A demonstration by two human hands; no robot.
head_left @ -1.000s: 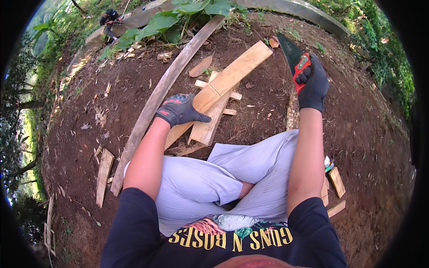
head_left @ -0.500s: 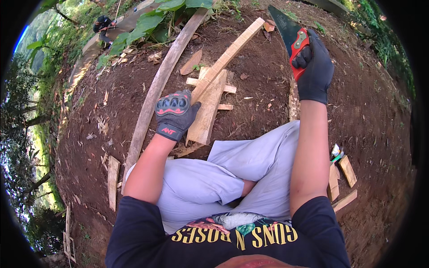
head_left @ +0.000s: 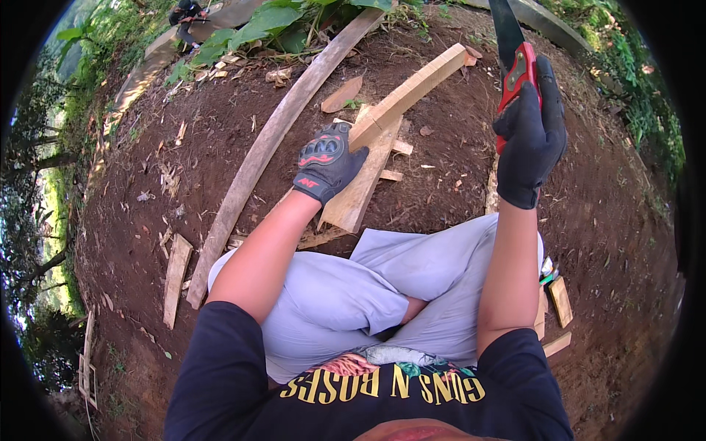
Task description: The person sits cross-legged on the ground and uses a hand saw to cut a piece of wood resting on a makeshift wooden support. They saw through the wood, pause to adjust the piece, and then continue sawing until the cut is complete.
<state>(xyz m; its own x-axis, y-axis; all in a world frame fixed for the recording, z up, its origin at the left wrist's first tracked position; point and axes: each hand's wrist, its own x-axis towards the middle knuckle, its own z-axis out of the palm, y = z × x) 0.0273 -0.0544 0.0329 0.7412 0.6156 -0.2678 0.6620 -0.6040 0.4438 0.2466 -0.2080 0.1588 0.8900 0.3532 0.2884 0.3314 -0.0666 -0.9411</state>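
My left hand (head_left: 329,163), in a black glove with red trim, is closed around the near end of a squared wooden strip (head_left: 415,90). A thin dark line crosses the strip a little beyond my fingers. Under it lies a flat wooden board (head_left: 359,189), which rests across short wooden crosspieces (head_left: 392,176). Up at the right, my gloved right hand (head_left: 531,140) grips the red handle of a handsaw (head_left: 523,67). The saw's dark blade points away from me, raised apart from the strip, its tip cut off by the picture's upper edge.
A long weathered pole (head_left: 276,143) lies on the brown soil left of the board. Wood offcuts (head_left: 176,279) lie at the left, with more wood pieces (head_left: 560,301) by my right knee. Large green leaves (head_left: 268,28) grow ahead. Another person (head_left: 185,18) sits far off, upper left.
The saw has turned so that its blade shows narrower and points more straight ahead. My right hand sits slightly farther right. My left hand still holds the strip; the whole view has shifted.
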